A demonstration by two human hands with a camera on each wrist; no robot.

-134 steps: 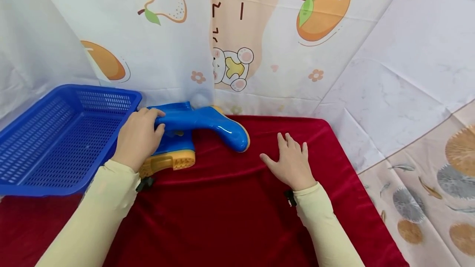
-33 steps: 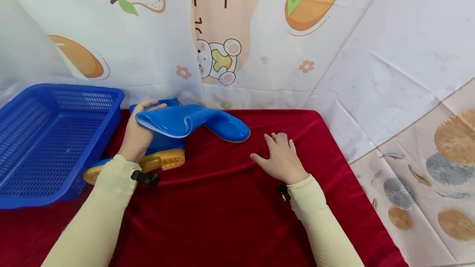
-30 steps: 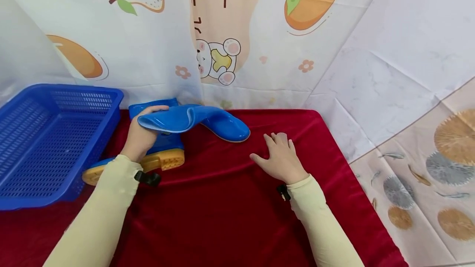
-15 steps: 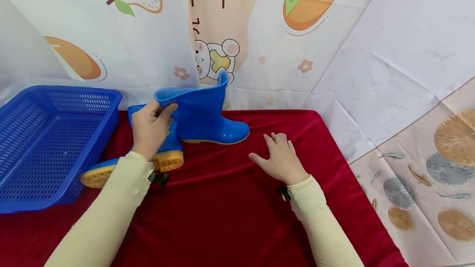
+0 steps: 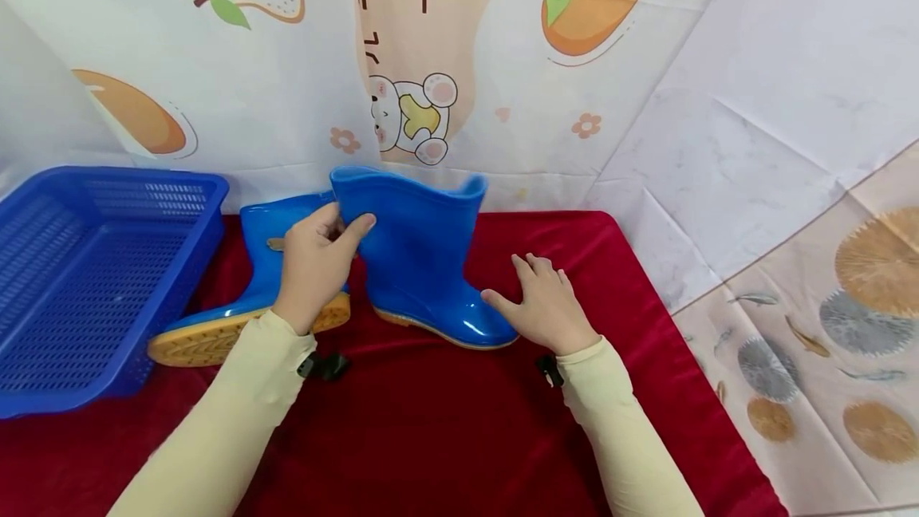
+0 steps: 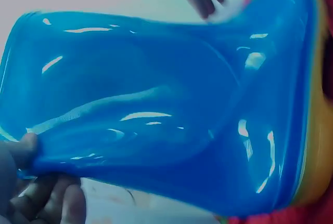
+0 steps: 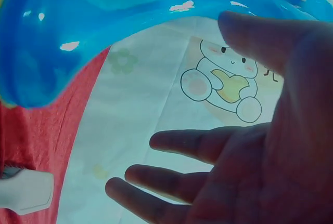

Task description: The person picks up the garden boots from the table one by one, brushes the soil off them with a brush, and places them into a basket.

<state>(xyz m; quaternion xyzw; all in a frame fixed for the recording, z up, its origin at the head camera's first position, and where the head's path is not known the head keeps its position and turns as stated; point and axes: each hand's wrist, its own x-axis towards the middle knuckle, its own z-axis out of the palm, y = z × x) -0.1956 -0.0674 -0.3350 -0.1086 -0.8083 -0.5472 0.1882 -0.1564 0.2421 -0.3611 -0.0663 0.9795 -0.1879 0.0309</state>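
Observation:
A blue rain boot (image 5: 420, 254) with a yellow sole stands upright on the red cloth, its toe pointing right. My left hand (image 5: 316, 258) pinches the back of its shaft near the top rim, and in the left wrist view the thumb (image 6: 23, 148) presses on the blue rubber. Beside the boot's toe, my right hand (image 5: 546, 301) is spread and holds nothing; the right wrist view shows its fingers (image 7: 177, 182) straight. A second blue boot (image 5: 266, 250) lies on its side behind my left hand, its yellow sole (image 5: 201, 341) facing me.
A blue plastic basket (image 5: 215, 206) stands at the left, close to the lying boot. The red cloth (image 5: 445, 421) covers the table. A printed white curtain (image 5: 287, 102) hangs behind. In the right wrist view, a white object with dark bristles (image 7: 26, 190) lies on the cloth.
My left hand gripped the boot lying across the other, turned it upright, then brought it nearer and rightward, its toe now by my right hand. My right hand has hardly moved.

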